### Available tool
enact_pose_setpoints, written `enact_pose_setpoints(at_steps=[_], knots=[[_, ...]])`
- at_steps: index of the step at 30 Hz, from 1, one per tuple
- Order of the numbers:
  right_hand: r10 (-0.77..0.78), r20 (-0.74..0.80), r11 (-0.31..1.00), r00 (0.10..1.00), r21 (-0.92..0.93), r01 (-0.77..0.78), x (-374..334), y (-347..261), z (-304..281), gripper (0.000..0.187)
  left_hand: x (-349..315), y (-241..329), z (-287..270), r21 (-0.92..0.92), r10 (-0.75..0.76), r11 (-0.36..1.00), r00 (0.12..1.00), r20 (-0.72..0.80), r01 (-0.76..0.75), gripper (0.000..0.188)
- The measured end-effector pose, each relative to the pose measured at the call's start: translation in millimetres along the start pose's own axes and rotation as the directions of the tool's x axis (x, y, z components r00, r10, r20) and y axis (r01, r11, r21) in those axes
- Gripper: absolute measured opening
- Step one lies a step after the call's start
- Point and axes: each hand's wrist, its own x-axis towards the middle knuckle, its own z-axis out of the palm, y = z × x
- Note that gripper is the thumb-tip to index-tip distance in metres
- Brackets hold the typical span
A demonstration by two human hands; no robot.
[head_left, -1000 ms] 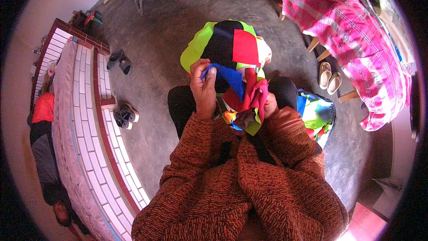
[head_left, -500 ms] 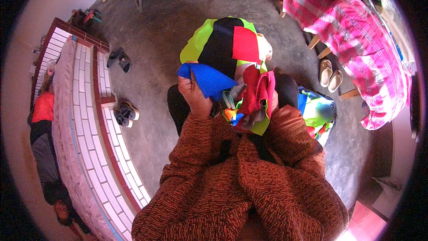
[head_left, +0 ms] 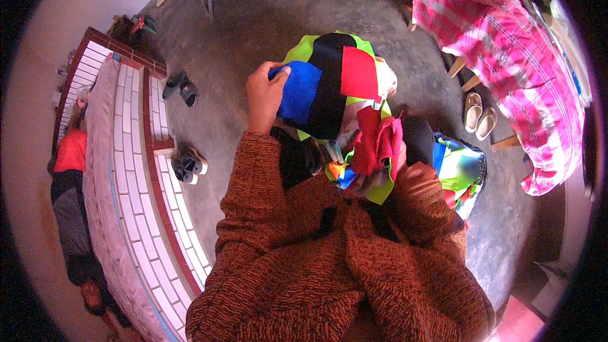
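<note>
In front of me, over my knees, is a spread of fabric pieces: a wide black strip (head_left: 328,82) between yellow-green edges, with a red square (head_left: 360,73) on its right. My left hand (head_left: 265,95) pinches the upper left edge of a blue cloth piece (head_left: 299,92), which lies flat against the black strip. My right hand (head_left: 404,161) is closed at a crumpled bundle of red cloth (head_left: 375,142); its fingers are mostly hidden behind the fabric. Below the black strip, yellow-green, orange and blue scraps (head_left: 342,174) lie in my lap.
A bag of colourful scraps (head_left: 459,168) stands right of my knee. Beige shoes (head_left: 479,117) sit near a pink plaid-covered piece of furniture (head_left: 500,38). Dark slippers (head_left: 180,88) and shoes (head_left: 189,164) lie by the white-tiled bed platform (head_left: 130,152), where a person (head_left: 73,215) is visible.
My left hand has moved up and left, and the folded blue piece now lies flat beside the black strip. My right hand stays at the red cloth. The whole view has shifted slightly.
</note>
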Motion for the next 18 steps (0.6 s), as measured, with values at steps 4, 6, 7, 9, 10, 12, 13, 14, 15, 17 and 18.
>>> enact_pose_setpoints(at_steps=[4, 6, 7, 9, 10, 12, 13, 14, 15, 17, 18], knots=[[0.239, 0.087, 0.955, 0.967, 0.16, -0.25, 3, -11, -1, 0.039, 30, 8, 19, -0.346, -0.104, 0.93, 0.992, 0.073, 0.123, 0.025], [0.247, 0.033, 0.955, 0.969, 0.159, -0.249, 0, -12, 3, 0.038, 49, 13, 28, -0.485, -0.148, 0.854, 0.982, 0.117, 0.187, 0.025], [0.243, -0.008, 0.953, 0.97, 0.191, -0.237, -1, -13, 3, 0.036, 57, 16, 31, -0.565, -0.22, 0.786, 0.968, 0.125, 0.251, 0.024], [0.135, -0.03, 0.987, 0.99, 0.088, -0.132, -2, -12, -2, 0.033, 70, 28, 36, -0.702, -0.345, 0.618, 0.924, 0.163, 0.354, 0.024], [0.032, -0.002, 0.999, 0.999, -0.044, -0.032, -5, -8, -10, 0.032, 80, 21, 41, -0.741, -0.387, 0.574, 0.913, 0.131, 0.349, 0.024], [0.099, 0.089, 0.995, 0.991, -0.015, -0.098, 0, -12, -20, 0.034, 102, -29, 55, -0.648, -0.324, 0.715, 0.946, 0.028, 0.264, 0.024], [0.146, 0.14, 0.989, 0.979, 0.001, -0.148, 4, -12, -25, 0.035, 105, -64, 55, -0.587, -0.293, 0.78, 0.955, -0.036, 0.217, 0.025], [0.148, 0.129, 0.989, 0.98, -0.007, -0.149, 4, -10, -31, 0.041, 107, -95, 58, -0.532, -0.308, 0.809, 0.951, -0.019, 0.252, 0.028], [0.141, 0.114, 0.99, 0.983, -0.015, -0.14, 3, -7, -38, 0.047, 105, -113, 58, -0.281, -0.295, 0.921, 0.954, -0.051, 0.27, 0.031], [0.138, 0.087, 0.99, 0.987, -0.025, -0.136, 1, -1, -53, 0.06, 96, -151, 59, -0.202, -0.268, 0.95, 0.953, -0.144, 0.237, 0.037], [0.133, 0.07, 0.991, 0.989, -0.033, -0.131, -1, 1, -54, 0.067, 99, -166, 59, -0.144, -0.277, 0.957, 0.94, -0.198, 0.251, 0.039]])
